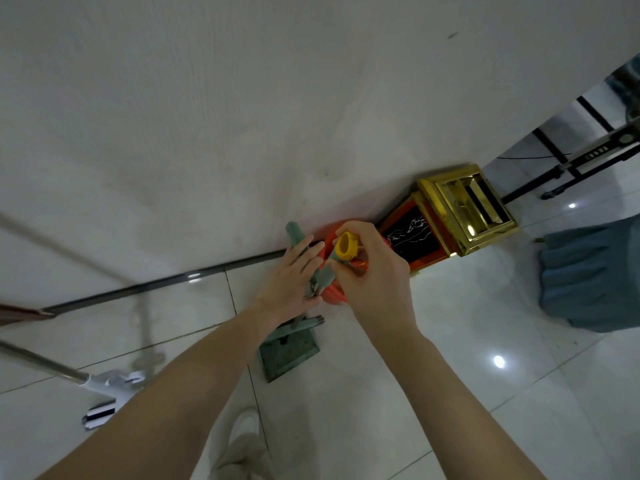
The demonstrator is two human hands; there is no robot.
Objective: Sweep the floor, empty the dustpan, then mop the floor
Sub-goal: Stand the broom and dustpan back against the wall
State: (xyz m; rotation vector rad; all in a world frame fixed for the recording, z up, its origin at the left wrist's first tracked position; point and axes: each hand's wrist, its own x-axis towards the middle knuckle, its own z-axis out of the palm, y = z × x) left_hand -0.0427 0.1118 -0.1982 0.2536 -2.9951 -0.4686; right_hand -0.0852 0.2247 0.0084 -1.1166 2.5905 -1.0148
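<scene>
- Looking down at a tiled floor (450, 358) beside a white wall (242, 116), a person brings 2 upright handles together at the wall's foot.
- The left hand (291, 282) lies against the green handle (294, 233), its fingers nearly straight and pressed together. The thumb is hidden, so a full wrap cannot be confirmed. The hand appears to steady the handle so it stands rather than topples.
- That handle runs down to the green dustpan (289, 355), which sits flat on the floor just below the hands, close to the wall.
- The right hand (370, 271) curls its fingers round a yellow-capped handle (344, 249), most likely the broom's. An orange plastic part behind the hands is too covered to identify.
- A gold-topped bin (446, 188) stands against the wall just beside the right hand, a short reach for emptying the dustpan.
- The mop (104, 382) lies well apart at left, its head on the floor. By this placement, mopping is judged not yet begun.
</scene>
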